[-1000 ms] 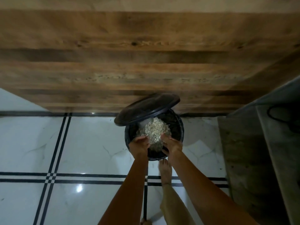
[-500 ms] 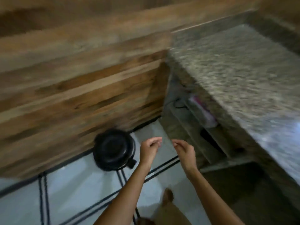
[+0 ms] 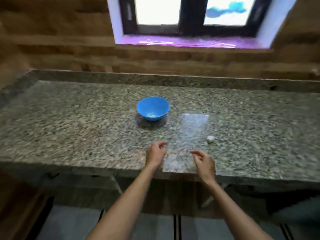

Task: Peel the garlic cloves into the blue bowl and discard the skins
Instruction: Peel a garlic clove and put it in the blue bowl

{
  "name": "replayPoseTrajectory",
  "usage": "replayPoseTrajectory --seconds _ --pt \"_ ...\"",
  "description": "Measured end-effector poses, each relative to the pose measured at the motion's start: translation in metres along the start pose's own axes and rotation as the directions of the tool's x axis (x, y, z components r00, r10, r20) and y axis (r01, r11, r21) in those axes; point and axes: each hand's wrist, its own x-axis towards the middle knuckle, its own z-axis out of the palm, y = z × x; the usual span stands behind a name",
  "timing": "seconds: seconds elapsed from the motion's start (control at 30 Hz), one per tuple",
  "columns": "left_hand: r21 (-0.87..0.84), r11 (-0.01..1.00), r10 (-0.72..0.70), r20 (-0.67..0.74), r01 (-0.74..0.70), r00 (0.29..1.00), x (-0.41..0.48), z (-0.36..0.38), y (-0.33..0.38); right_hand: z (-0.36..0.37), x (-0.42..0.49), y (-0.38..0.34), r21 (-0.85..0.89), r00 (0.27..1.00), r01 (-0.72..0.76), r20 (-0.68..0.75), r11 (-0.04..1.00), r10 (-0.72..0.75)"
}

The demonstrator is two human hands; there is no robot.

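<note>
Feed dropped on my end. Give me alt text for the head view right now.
Two empty hands, left and right, hover loosely curled over the near edge of a granite counter. Farther back stands a blue bowl with pale bits inside. A clear sheet lies to the bowl's right, with a small white lump beside it.

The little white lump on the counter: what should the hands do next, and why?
Probably the right hand should reach for the white lump, maybe a garlic clove. That hand and the left hand hold nothing; the lump lies nearest the right, beside the clear sheet, outside the blue bowl.
</note>
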Motion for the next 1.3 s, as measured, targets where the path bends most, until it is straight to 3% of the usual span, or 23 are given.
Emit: replayPoseTrajectory --seconds 0.1,0.23,0.3,0.4,0.43,0.5,0.57,0.6,0.67,0.73,0.8,0.9,0.97,1.03,1.1,1.2,1.3 --pt "0.389 0.915 0.111 0.022 -0.111 0.994 0.042 0.027 0.001 -0.044 0.035 0.029 -0.041 0.998 -0.05 -0.042 0.998 0.048" --pt "0.605 0.785 0.029 0.175 -0.131 0.984 0.073 0.037 -0.022 -0.072 0.064 0.045 -0.076 0.999 -0.032 -0.019 0.997 0.031" --pt "0.603 0.756 0.211 0.147 -0.256 0.966 0.07 0.04 -0.028 -0.077 0.073 0.049 -0.094 0.999 -0.039 -0.001 0.995 0.04" --pt "0.594 0.669 0.442 0.165 -0.446 0.882 0.059 0.035 -0.015 -0.076 0.084 0.05 -0.111 0.998 -0.057 0.029 0.992 0.061" --pt "0.552 0.69 0.464 0.161 -0.469 0.871 0.062 0.032 -0.004 -0.074 0.088 0.05 -0.103 0.997 -0.056 0.042 0.993 0.061" --pt "0.46 0.757 0.52 0.006 -0.464 0.854 0.086 0.025 0.025 -0.069 0.099 0.048 -0.087 0.998 -0.042 0.044 0.995 0.046" --pt "0.376 0.868 0.426 -0.225 -0.325 0.877 0.128 0.01 0.051 -0.063 0.109 0.044 -0.074 0.999 -0.025 0.038 0.997 0.027" --pt "0.367 0.903 0.331 -0.268 -0.222 0.905 0.152 0.0 0.057 -0.06 0.113 0.044 -0.075 0.999 -0.021 0.039 0.997 0.024" --pt "0.419 0.907 0.141 -0.23 -0.033 0.963 0.189 -0.014 0.054 -0.056 0.121 0.042 -0.135 0.999 0.012 0.031 0.991 -0.008" --pt "0.495 0.867 0.01 -0.143 0.063 0.99 0.202 -0.019 0.049 -0.052 0.132 0.042 -0.233 0.998 0.058 0.037 0.971 -0.051" --pt "0.515 0.856 0.028 -0.122 0.039 0.992 0.198 -0.017 0.052 -0.047 0.142 0.045 -0.368 0.995 0.075 0.093 0.927 -0.044" --pt "0.32 0.91 0.319 -0.133 -0.264 0.938 0.166 0.002 0.067 -0.039 0.147 0.05 -0.499 0.995 0.035 0.099 0.866 0.016" --pt "0.127 0.926 0.356 0.022 -0.355 0.934 0.133 0.029 0.07 -0.032 0.144 0.05 -0.39 0.998 -0.056 -0.006 0.919 0.058" --pt "-0.045 0.975 0.221 0.313 -0.218 0.924 0.108 0.062 0.059 -0.021 0.138 0.044 -0.075 0.979 -0.199 -0.064 0.977 0.195" --pt "-0.188 0.982 0.128 0.513 -0.035 0.849 0.093 0.087 0.048 -0.007 0.133 0.039 0.235 0.943 -0.323 -0.006 0.917 0.334" --pt "-0.376 0.917 0.079 0.502 0.135 0.861 0.086 0.101 0.039 0.003 0.127 0.035 0.376 0.912 -0.383 0.01 0.843 0.41" --pt "-0.549 0.714 -0.153 0.484 0.435 0.861 0.083 0.099 0.041 0.001 0.119 0.02 0.596 0.904 -0.385 0.09 0.705 0.417"
